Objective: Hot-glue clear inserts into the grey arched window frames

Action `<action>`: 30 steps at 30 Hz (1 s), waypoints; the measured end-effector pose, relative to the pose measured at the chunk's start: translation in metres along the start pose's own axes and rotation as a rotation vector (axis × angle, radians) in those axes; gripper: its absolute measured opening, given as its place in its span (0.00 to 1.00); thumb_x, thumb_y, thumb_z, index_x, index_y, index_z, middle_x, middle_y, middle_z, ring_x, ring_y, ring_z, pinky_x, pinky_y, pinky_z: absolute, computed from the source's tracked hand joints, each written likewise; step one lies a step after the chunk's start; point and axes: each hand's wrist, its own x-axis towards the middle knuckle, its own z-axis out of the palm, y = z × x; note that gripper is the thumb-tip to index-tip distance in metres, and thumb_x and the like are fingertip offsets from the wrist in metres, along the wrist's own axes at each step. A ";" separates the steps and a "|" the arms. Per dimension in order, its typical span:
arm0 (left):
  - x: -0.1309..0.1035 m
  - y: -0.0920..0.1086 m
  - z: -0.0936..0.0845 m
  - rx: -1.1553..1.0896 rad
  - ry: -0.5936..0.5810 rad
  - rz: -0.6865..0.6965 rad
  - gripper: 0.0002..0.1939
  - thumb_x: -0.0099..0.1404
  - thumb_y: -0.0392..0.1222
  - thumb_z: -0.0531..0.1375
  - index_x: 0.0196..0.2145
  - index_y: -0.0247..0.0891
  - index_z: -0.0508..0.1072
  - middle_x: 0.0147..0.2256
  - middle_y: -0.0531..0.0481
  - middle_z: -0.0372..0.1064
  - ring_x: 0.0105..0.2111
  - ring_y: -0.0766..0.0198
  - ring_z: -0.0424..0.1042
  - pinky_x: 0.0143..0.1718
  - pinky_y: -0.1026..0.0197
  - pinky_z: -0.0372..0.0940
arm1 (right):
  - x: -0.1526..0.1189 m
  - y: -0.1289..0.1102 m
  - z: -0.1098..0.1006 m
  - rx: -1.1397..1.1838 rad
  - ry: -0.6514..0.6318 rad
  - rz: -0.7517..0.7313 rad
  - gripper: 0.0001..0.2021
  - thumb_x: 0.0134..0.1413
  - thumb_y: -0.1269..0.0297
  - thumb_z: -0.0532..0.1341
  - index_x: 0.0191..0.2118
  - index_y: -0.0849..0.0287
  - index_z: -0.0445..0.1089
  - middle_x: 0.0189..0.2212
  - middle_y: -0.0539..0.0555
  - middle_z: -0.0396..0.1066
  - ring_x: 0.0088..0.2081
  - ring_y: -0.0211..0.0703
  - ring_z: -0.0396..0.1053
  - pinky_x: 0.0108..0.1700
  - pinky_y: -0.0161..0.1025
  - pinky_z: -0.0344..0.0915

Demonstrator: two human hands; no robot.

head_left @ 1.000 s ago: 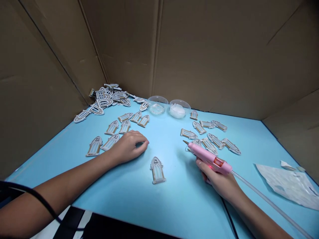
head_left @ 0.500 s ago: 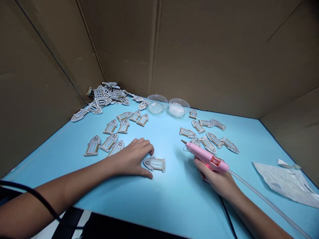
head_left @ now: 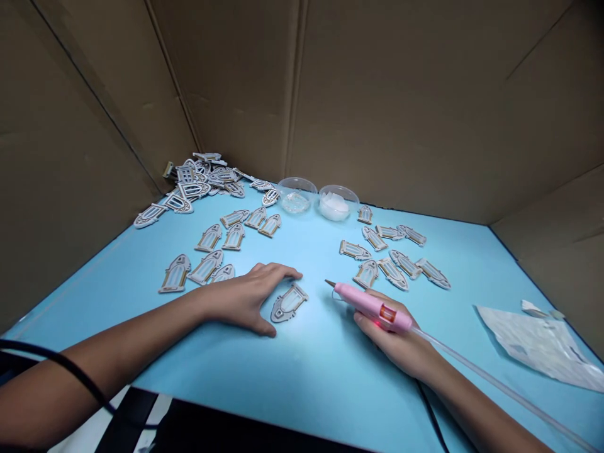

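The left hand (head_left: 245, 299) arches wide, empty, around a window piece (head_left: 289, 304); the right hand (head_left: 401, 343) clasps a glue gun (head_left: 370, 307) whose nozzle (head_left: 330, 283), jogged, might burn the left

On my feed the blue tabletop (head_left: 306, 390) reads bright under soft, diffuse light, with a pale sheen toward its middle. The cardboard walls (head_left: 401, 107) are much dimmer, sinking almost to black in the upper right corner. I see a faint, soft-edged shadow beside the right hand (head_left: 401, 343) and a small red glow at the pink glue gun (head_left: 365, 303). The wide lens stretches the outer edges; fine detail in the far heap of arched window pieces (head_left: 193, 189) looks soft.
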 end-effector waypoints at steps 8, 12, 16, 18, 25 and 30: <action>0.009 -0.001 0.025 0.007 0.228 0.173 0.49 0.55 0.59 0.76 0.64 0.41 0.56 0.59 0.37 0.67 0.58 0.45 0.68 0.60 0.46 0.63 | -0.001 0.004 0.017 0.008 -0.120 -0.257 0.10 0.59 0.72 0.57 0.28 0.57 0.57 0.27 0.49 0.63 0.27 0.36 0.63 0.30 0.34 0.58; 0.010 0.006 0.030 0.104 0.334 0.337 0.43 0.61 0.62 0.72 0.63 0.41 0.56 0.55 0.38 0.69 0.54 0.47 0.70 0.56 0.48 0.63 | -0.002 0.006 0.023 -0.007 -0.095 -0.368 0.10 0.56 0.75 0.57 0.29 0.57 0.56 0.27 0.48 0.61 0.28 0.35 0.62 0.30 0.32 0.57; 0.011 0.009 0.032 0.134 0.365 0.433 0.41 0.67 0.63 0.67 0.64 0.41 0.54 0.54 0.38 0.69 0.54 0.48 0.69 0.56 0.48 0.62 | -0.003 0.005 0.023 -0.011 -0.077 -0.413 0.10 0.54 0.77 0.57 0.29 0.57 0.56 0.27 0.48 0.62 0.28 0.34 0.62 0.31 0.31 0.56; 0.012 0.008 0.033 0.134 0.378 0.463 0.40 0.68 0.65 0.65 0.64 0.41 0.54 0.54 0.38 0.69 0.53 0.49 0.70 0.57 0.49 0.61 | -0.004 0.004 0.023 -0.028 -0.066 -0.421 0.10 0.53 0.78 0.57 0.29 0.57 0.55 0.27 0.48 0.62 0.28 0.34 0.61 0.30 0.31 0.56; 0.012 0.007 0.034 0.115 0.413 0.482 0.39 0.68 0.64 0.65 0.64 0.41 0.55 0.53 0.38 0.70 0.52 0.50 0.72 0.55 0.49 0.63 | -0.005 0.005 0.023 -0.126 -0.047 -0.432 0.11 0.50 0.76 0.56 0.28 0.57 0.51 0.24 0.47 0.59 0.25 0.34 0.59 0.28 0.30 0.52; 0.012 0.009 0.034 0.094 0.414 0.500 0.38 0.69 0.63 0.65 0.63 0.41 0.55 0.53 0.38 0.71 0.52 0.50 0.73 0.55 0.50 0.64 | -0.006 0.006 0.025 -0.163 -0.034 -0.444 0.12 0.50 0.77 0.55 0.28 0.56 0.49 0.24 0.48 0.58 0.24 0.34 0.59 0.27 0.30 0.52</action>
